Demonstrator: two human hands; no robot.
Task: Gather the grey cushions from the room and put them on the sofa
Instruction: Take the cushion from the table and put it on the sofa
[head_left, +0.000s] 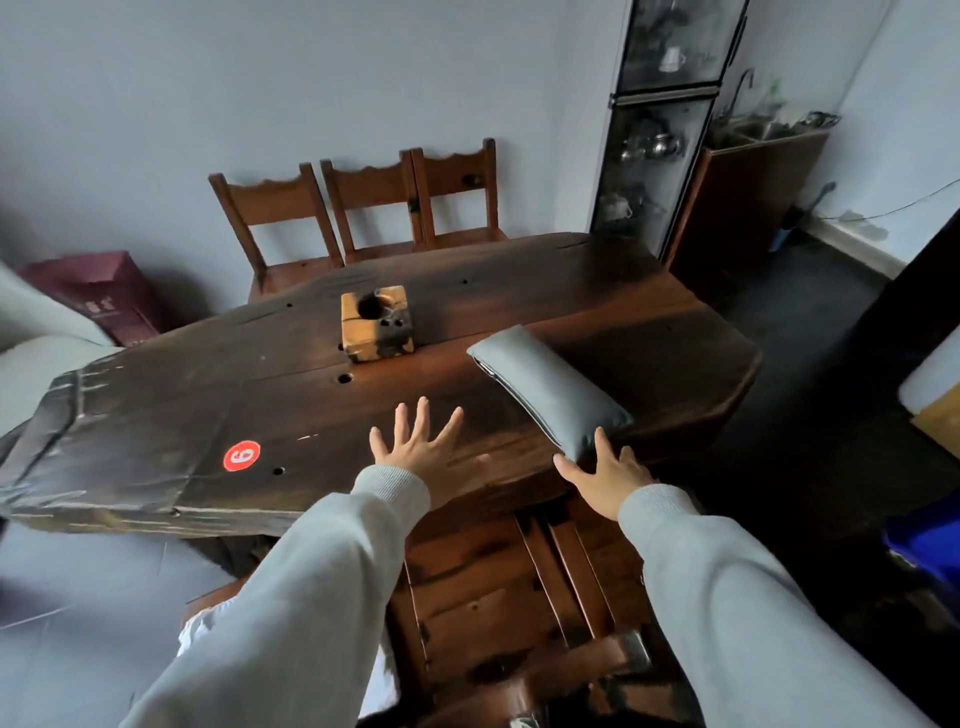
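Observation:
A grey cushion (545, 389) lies flat on the right part of a dark wooden table (208, 405), its near corner close to the table's front edge. My right hand (605, 475) is open, its fingertips touching that near corner from below and in front, without a closed grip. My left hand (423, 452) hovers over the tabletop to the left of the cushion, fingers spread wide and holding nothing. A pale sofa edge (36, 358) shows at the far left.
A wooden block (376, 325) with a round hole stands mid-table. Three wooden chairs (363, 208) line the far side; another chair (493, 597) stands right in front of me. A glass cabinet (654, 130) and counter fill the right corner. A maroon box (98, 291) sits left.

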